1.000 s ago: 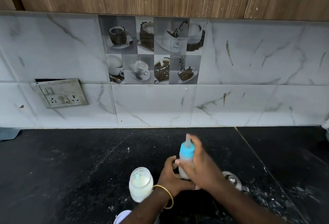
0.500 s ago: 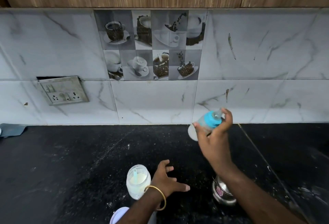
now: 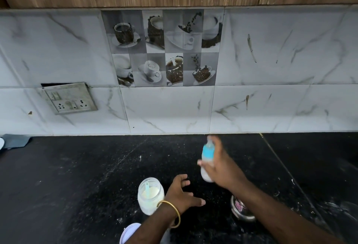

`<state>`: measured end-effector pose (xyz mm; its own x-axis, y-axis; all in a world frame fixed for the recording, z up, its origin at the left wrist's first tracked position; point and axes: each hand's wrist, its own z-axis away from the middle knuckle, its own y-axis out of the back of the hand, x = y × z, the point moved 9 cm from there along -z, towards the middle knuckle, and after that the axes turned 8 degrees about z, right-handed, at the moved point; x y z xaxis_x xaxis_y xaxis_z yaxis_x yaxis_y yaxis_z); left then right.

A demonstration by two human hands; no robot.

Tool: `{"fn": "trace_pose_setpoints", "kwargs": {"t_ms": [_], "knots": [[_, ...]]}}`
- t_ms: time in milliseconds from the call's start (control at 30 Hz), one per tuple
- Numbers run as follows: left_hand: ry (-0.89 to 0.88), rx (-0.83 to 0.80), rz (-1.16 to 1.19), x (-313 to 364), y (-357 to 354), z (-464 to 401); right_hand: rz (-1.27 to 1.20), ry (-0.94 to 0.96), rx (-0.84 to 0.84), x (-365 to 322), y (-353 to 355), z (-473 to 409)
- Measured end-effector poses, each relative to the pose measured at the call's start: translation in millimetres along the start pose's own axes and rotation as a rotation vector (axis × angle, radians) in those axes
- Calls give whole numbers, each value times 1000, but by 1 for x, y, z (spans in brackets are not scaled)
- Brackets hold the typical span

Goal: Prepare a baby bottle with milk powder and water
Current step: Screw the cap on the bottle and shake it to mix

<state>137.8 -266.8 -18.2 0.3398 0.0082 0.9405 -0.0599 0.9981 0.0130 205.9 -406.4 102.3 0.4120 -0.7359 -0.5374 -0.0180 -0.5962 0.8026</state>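
Observation:
My right hand grips a small baby bottle with a blue collar and a clear teat, held upright above the black counter and blurred by motion; white milk shows in its lower part. My left hand, a gold bangle on its wrist, hovers low over the counter with fingers spread and holds nothing. Just left of it stands an open jar of milk powder with a pale scoop inside.
A steel cup sits on the black counter under my right forearm. The jar's white lid lies at the bottom edge. A grey cloth is at far left. A socket plate hangs on the tiled wall.
My right hand swung the bottle up and right toward the wall, then back down to an upright pose. My left hand let go of the bottle and dropped beside the jar.

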Motion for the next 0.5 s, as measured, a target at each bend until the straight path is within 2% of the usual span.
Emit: {"fn": "trace_pose_setpoints", "kwargs": {"t_ms": [67, 100, 133, 233, 267, 367, 400, 433, 467, 500], "knots": [[-4, 4, 12, 1, 0, -1, -242, -6, 380, -6, 46, -6], [0, 9, 15, 1, 1, -2, -273, -3, 470, -5, 52, -3], [5, 13, 15, 1, 2, -2, -225, -6, 449, -5, 47, 1], [6, 10, 6, 3, 2, 1, -12, -65, -13, 5, -7, 15], [1, 12, 11, 3, 4, 2, -19, -55, 13, 6, -3, 13], [-22, 51, 29, 8, 9, -2, -278, -24, 539, 3, 58, 6], [-32, 69, 33, 9, 10, -2, -288, -16, 606, 4, 61, 8], [-51, 91, 24, 11, 11, -2, -220, -19, 543, 2, 52, 8], [-77, 110, 6, 14, 12, -1, -127, -24, 358, 0, 30, 5], [-100, 123, -11, 18, 13, -1, -22, -27, 101, 0, 1, 6]]}}
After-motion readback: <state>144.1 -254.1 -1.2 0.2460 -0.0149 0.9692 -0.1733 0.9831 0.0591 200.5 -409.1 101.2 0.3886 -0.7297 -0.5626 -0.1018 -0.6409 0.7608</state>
